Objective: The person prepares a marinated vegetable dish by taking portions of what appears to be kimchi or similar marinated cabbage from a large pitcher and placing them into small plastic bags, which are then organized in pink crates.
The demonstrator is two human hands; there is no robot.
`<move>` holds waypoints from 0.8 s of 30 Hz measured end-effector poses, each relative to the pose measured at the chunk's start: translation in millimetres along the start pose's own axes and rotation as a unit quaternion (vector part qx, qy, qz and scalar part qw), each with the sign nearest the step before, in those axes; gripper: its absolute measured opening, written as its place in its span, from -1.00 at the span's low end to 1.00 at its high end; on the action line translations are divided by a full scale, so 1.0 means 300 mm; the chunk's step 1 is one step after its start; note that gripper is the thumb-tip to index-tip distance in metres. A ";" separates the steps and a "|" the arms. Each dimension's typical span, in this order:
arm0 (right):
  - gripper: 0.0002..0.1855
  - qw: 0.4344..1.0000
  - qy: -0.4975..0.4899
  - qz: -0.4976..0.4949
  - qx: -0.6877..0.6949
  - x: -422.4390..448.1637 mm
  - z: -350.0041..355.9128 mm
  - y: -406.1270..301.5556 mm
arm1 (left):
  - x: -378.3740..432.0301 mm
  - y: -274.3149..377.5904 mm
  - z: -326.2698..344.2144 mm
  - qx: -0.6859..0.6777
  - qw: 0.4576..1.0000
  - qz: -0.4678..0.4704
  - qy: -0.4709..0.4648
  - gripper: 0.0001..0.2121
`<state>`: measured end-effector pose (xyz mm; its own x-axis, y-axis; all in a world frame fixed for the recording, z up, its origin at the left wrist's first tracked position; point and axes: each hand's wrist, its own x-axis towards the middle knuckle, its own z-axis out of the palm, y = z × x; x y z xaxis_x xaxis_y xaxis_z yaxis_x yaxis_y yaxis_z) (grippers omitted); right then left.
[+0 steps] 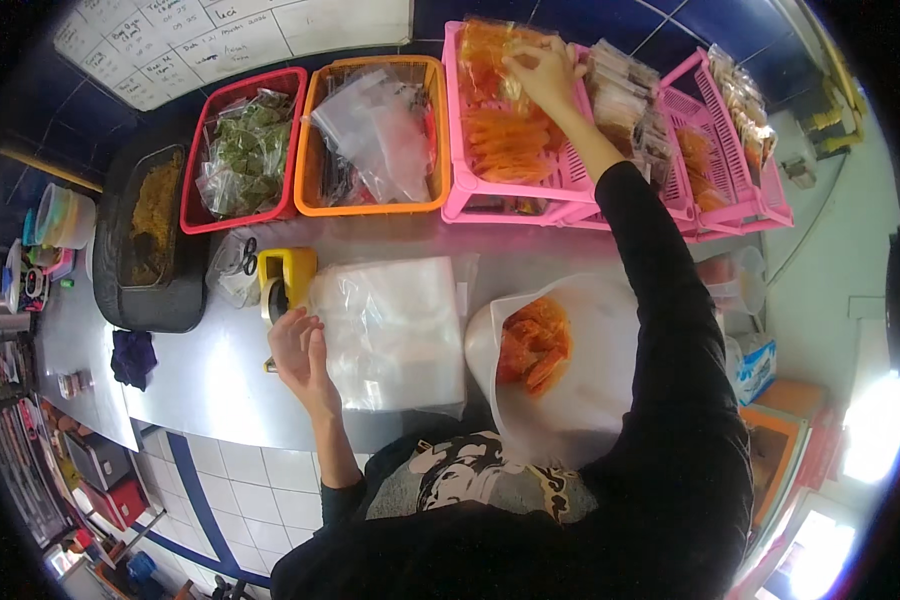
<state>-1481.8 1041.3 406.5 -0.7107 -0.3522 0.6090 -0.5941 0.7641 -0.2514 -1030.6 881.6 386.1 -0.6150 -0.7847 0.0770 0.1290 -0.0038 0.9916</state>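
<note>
My right hand (538, 71) reaches over a pink plastic basket (452, 120). Its fingers touch the upper stack of small clear packets (487, 56) with orange contents; whether it grips one is unclear. More orange packets (506, 146) lie lower in that basket. My left hand (300, 360) is raised with loosely curled fingers apart and nothing in it, beside a yellow tape dispenser (298, 268). Right of it lies a stack of clear plastic bags (394, 330) on the metal table (221, 397). A tilted whitish plastic tub (600, 352) holds orange-red pieces (534, 352) in front of me.
Along the wall stand a red basket (187, 214) of packed green leaves, an orange basket (442, 172) with plastic bags, and further pink baskets (709, 214) of packets. At left are a black tray (109, 255), scissors (250, 256) and a dark cloth (133, 358).
</note>
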 end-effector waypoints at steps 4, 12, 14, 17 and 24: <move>-0.66 0.995 -0.011 0.010 -0.098 -0.016 -0.013 -0.026 | -0.005 -0.003 0.005 0.010 1.000 0.003 -0.007 -0.68; -0.67 0.947 -0.155 -0.241 -0.146 0.140 -0.015 -0.104 | -0.004 -0.033 0.026 -0.005 1.000 -0.013 -0.024 -0.68; -0.66 0.934 -0.199 -0.240 -0.172 0.151 -0.004 -0.143 | -0.005 -0.034 0.033 -0.003 1.000 -0.008 -0.030 -0.68; -0.71 0.925 -0.250 -0.207 -0.198 0.163 0.008 -0.160 | -0.009 -0.039 0.034 -0.002 0.999 -0.010 -0.031 -0.69; -0.84 0.948 -0.252 -0.121 -0.152 0.186 0.020 -0.136 | -0.005 -0.046 0.031 0.001 0.999 -0.018 -0.027 -0.69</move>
<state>-1499.4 987.1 446.3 -0.7033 -0.6916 0.1647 -0.6806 0.7219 0.1250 -1038.6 888.6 373.1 -0.6609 -0.7490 0.0477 0.1056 -0.0298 0.9940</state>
